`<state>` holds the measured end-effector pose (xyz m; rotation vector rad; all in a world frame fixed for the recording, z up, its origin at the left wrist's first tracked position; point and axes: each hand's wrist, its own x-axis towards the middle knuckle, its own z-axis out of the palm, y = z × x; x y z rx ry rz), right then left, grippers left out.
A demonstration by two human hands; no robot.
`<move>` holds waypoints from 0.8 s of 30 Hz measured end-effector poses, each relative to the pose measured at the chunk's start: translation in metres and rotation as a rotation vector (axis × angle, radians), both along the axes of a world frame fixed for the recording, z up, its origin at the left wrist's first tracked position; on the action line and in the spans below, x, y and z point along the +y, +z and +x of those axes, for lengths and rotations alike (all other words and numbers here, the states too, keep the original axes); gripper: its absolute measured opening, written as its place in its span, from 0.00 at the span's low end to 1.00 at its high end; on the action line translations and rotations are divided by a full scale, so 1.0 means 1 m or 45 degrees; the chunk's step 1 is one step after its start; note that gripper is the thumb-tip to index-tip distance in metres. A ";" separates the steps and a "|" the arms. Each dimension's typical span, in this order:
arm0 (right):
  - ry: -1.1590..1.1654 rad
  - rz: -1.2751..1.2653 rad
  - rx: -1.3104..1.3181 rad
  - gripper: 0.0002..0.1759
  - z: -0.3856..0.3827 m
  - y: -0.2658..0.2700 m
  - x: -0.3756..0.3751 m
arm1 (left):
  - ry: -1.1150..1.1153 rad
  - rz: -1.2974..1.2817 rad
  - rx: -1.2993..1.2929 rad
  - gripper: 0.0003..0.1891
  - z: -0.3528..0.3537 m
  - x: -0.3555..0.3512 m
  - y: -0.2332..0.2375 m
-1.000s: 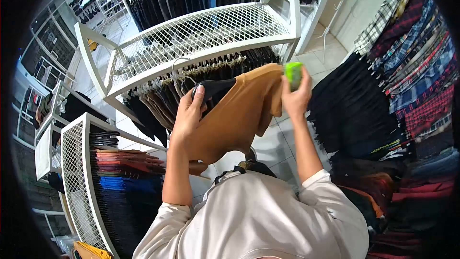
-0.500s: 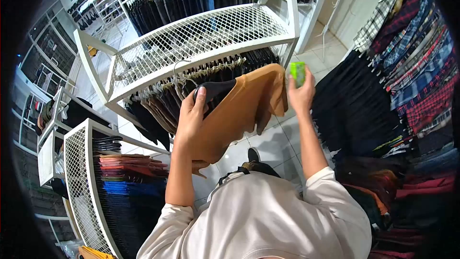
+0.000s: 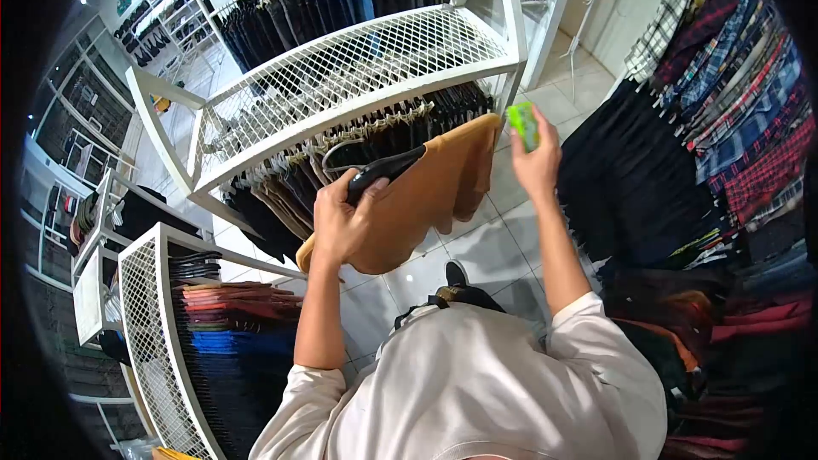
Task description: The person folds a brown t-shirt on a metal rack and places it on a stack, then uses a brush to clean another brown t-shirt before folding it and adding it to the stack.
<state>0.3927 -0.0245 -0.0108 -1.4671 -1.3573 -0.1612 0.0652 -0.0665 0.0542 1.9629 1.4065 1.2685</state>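
Note:
My left hand is closed around the shoulder of a black hanger, whose metal hook points up and left. From it hangs a mustard-brown garment, slanting across in front of me; its lower folds hang over the floor. On the right, my right hand grips a small bright green object, upright between thumb and fingers. I cannot make out what kind of thing it is. That hand is a little apart from the garment's far shoulder.
Ahead stands a white mesh-topped rack with dark trousers on hangers beneath. Plaid shirts and black garments hang along the right. A smaller mesh rack with folded-looking coloured shirts stands at the left. Tiled floor shows between.
My left hand has turned and lowered the hanger slightly, so its hook tilts further and the garment swings. The green object has tilted a little in my right hand.

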 end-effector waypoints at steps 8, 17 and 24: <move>0.464 0.190 -0.115 0.32 -0.054 0.066 -0.050 | -0.204 0.245 0.110 0.15 0.005 0.004 -0.004; 0.124 -0.078 -0.044 0.31 0.012 0.023 -0.009 | -0.128 0.366 0.433 0.20 0.001 -0.004 0.000; 0.602 -0.034 -0.250 0.32 -0.042 0.080 -0.049 | -0.205 0.673 0.630 0.29 0.009 0.009 -0.011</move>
